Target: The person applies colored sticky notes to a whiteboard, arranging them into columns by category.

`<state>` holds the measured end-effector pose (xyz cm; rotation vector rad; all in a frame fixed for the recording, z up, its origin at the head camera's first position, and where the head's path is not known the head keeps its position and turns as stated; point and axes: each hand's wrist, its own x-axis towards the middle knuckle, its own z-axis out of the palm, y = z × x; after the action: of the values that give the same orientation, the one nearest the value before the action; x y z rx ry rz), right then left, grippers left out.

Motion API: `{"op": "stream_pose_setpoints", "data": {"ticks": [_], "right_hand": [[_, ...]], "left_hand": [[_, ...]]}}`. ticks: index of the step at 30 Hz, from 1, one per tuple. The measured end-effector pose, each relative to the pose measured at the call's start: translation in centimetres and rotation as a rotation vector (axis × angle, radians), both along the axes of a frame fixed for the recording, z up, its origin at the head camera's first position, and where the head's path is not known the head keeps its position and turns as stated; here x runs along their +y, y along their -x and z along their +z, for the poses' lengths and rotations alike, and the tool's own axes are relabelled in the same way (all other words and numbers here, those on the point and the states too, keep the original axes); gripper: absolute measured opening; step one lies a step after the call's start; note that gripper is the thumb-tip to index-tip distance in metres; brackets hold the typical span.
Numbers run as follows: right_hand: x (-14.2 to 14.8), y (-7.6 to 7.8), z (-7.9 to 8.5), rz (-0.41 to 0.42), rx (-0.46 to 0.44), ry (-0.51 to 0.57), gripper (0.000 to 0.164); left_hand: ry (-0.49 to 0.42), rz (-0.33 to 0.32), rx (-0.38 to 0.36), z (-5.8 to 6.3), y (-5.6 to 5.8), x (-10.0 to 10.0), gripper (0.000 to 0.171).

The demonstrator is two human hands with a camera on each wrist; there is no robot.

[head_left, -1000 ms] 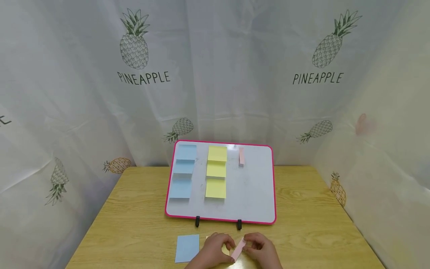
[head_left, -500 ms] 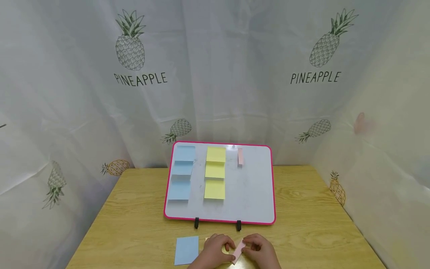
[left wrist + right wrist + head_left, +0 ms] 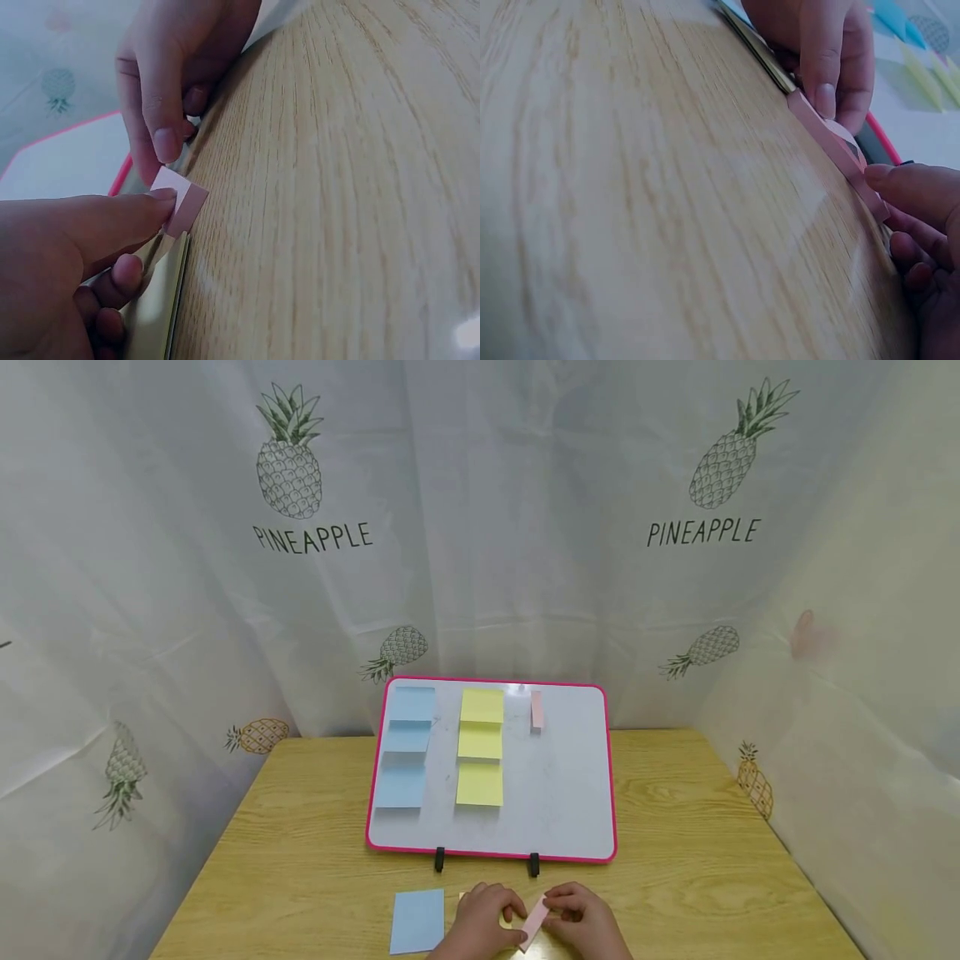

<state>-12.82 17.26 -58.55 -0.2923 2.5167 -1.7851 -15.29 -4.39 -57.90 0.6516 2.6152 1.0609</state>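
A narrow pink sticky-note pad [image 3: 534, 924] lies slanted on the table between both hands. My left hand [image 3: 483, 920] pinches its lower end with the thumb. At the upper end my right hand [image 3: 587, 920] pinches the pad's paper. In the right wrist view a pink sheet [image 3: 841, 132] bows up from the pad between the hands. A yellow sticky-note pad [image 3: 156, 307] sits under my left hand, mostly hidden in the head view. To the left lies a blue sticky-note pad [image 3: 417, 922].
Behind the hands a pink-rimmed whiteboard [image 3: 573, 785] leans on black feet [image 3: 534, 864]. It bears a column of blue notes [image 3: 401, 787], a column of yellow notes [image 3: 480, 785] and one pink strip [image 3: 536, 710]. Pineapple-print curtains [image 3: 487, 527] surround the wooden table [image 3: 690, 860].
The head view has shifted slightly. Both hands stay at the pink pad with almost no visible movement.
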Motion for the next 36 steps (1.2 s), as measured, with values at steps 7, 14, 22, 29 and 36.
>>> {"op": "stream_pose_setpoints", "data": {"ticks": [7,14,22,29,36], "right_hand": [[0.1,0.08,-0.2,0.024,0.068,-0.034,0.024],[-0.23,-0.01,-0.12,-0.006,0.07,-0.037,0.022],[-0.5,-0.08,-0.1,-0.027,0.084,-0.044,0.021],[-0.47,0.0,-0.39,-0.038,0.086,-0.058,0.021],[-0.61,-0.02,-0.71,-0.081,0.102,-0.047,0.016]], "left_hand": [[0.004,0.015,0.014,0.08,-0.04,0.2,0.016],[0.001,0.037,0.037,0.18,-0.23,0.34,0.016],[0.0,0.064,0.046,0.39,-0.44,0.56,0.016],[0.009,0.081,0.046,0.28,-0.37,0.65,0.015],[-0.012,0.075,0.061,0.29,-0.6,0.51,0.017]]}}
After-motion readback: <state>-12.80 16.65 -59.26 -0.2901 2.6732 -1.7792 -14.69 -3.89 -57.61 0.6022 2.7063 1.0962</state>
